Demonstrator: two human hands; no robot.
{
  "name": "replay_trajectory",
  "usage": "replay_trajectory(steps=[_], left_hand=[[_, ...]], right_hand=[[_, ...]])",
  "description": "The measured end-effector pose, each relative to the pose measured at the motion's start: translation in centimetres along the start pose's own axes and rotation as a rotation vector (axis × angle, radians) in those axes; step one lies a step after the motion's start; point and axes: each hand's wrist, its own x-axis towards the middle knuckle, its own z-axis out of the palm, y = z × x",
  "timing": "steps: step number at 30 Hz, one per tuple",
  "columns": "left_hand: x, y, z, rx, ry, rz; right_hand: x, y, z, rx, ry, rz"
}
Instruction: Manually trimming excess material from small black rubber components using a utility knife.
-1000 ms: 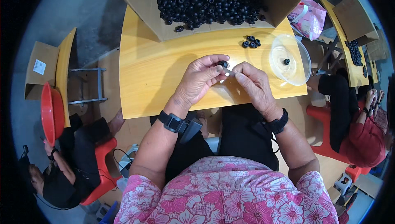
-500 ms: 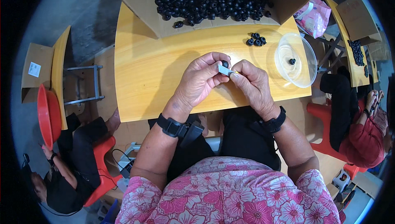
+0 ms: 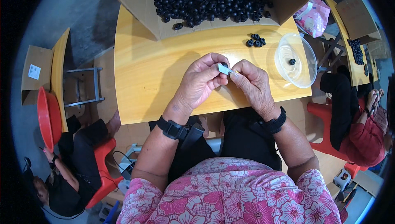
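Over the yellow table (image 3: 156, 71), the left hand (image 3: 201, 82) and right hand (image 3: 251, 82) together pinch a small pale grey piece (image 3: 224, 69) with a black ring (image 3: 224, 64) against it.

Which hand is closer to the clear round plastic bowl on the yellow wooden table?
Right. The right hand sits just left of the clear round plastic bowl, apart from it; the left hand lies farther left, beyond the right hand, both pinching a small grey piece.
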Motion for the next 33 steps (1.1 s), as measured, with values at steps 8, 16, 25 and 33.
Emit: replay_trajectory(steps=[8,16,25,33], left_hand=[[-0.09,0.07,0.19,0.007,0.013,0.006],[0.00,-0.02,-0.03,-0.028,0.009,0.008],[0.00,-0.07,-0.07,-0.005,0.018,0.013],[-0.07,-0.14,0.37,0.017,0.052,0.035]], right_hand=[[0.02,0.05,-0.07,-0.021,-0.005,-0.022],[0.07,-0.18,-0.04,-0.010,-0.010,-0.012],[0.24,0.07,-0.08,0.081,-0.005,-0.001],[0.26,0.01,-0.64,0.256,0.036,0.137]])
